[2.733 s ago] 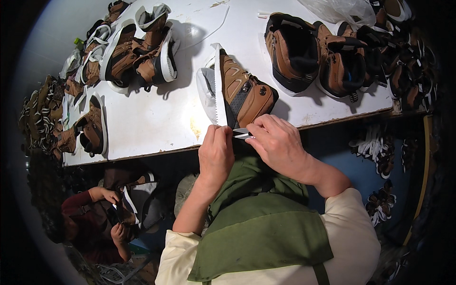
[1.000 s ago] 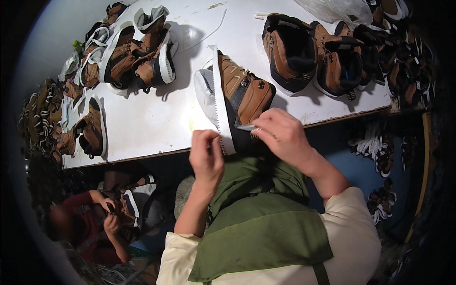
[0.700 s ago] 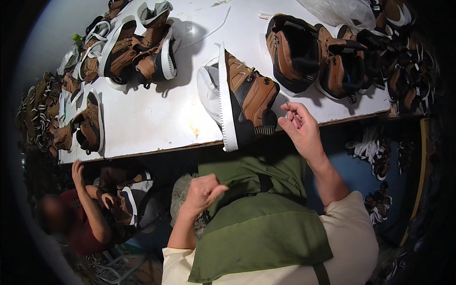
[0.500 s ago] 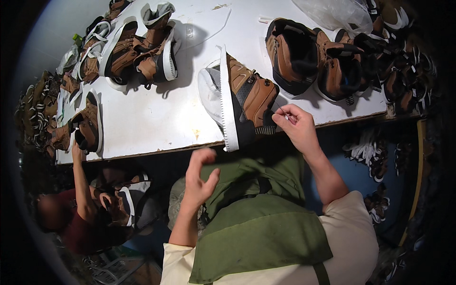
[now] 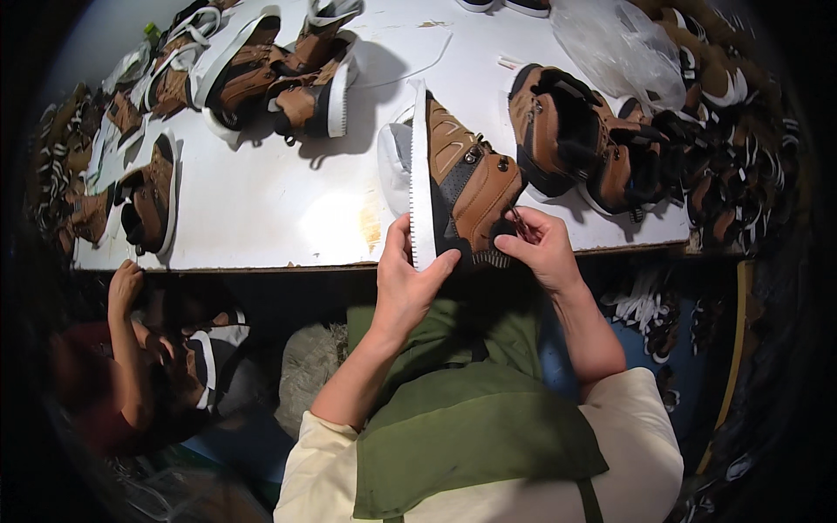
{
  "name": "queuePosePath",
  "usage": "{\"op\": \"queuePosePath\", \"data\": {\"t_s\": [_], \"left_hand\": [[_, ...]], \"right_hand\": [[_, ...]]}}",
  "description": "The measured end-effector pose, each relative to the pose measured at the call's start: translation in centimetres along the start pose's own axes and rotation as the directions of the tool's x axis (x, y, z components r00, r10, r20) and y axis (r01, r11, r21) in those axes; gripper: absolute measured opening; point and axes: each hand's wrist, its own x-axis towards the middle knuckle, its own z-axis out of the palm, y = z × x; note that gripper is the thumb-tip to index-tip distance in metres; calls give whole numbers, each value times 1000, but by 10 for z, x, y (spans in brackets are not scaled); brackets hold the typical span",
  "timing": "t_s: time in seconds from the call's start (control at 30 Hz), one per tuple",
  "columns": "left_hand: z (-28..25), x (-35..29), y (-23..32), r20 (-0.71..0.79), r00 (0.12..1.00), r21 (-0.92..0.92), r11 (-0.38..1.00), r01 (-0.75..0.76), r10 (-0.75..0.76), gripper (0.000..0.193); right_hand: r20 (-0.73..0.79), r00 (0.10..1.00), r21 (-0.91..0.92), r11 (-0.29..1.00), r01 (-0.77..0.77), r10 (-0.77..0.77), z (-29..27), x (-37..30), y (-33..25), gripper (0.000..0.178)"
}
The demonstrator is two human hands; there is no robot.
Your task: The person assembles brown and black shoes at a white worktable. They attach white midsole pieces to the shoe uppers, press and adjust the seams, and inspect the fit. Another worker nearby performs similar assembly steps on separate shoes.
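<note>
A brown and black boot (image 5: 471,179) lies on its side at the table's near edge, its white ridged sole (image 5: 420,174) facing left. My left hand (image 5: 405,283) is closed around the heel end, fingers against the sole and thumb on the black heel. At the boot's padded collar, my right hand (image 5: 542,253) is closed, thumb pressed to the dark lining and fingers bent behind it. Whether the thin needle-like piece seen earlier is still between those fingers is hidden. Beyond the sole, a second shoe, whitish (image 5: 394,161), shows in part.
Brown boots (image 5: 558,131) stand right of mine, by a clear plastic bag (image 5: 615,48) and a dark heap of footwear (image 5: 741,166). More boots (image 5: 253,74) lie at left. Another person's hand (image 5: 126,283) is at the table's left front edge, below a single boot (image 5: 153,200).
My left hand has come up from below the table edge and taken hold of the boot's heel. My right hand has moved slightly down onto the collar. The other person's hand has left the boot.
</note>
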Motion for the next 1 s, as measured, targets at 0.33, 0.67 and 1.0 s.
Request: {"op": "queuePosePath", "data": {"t_s": [0.33, 0.67, 1.0], "left_hand": [[-22, -6, -7, 69, 992, -606, 785, 126, -105, 25], [-40, -7, -4, 142, 989, -648, 753, 116, -31, 25], [-48, -6, 2, 160, 987, -583, 803, 122, -34, 26]], "right_hand": [[-58, 992, -43, 993, 108, -110, 40, -13, -40, 22], [-74, 991, -248, 965, 86, -107, 53, -10, -61, 22], [-91, 988, -281, 955, 97, -127, 59, -4, -64, 22]]}}
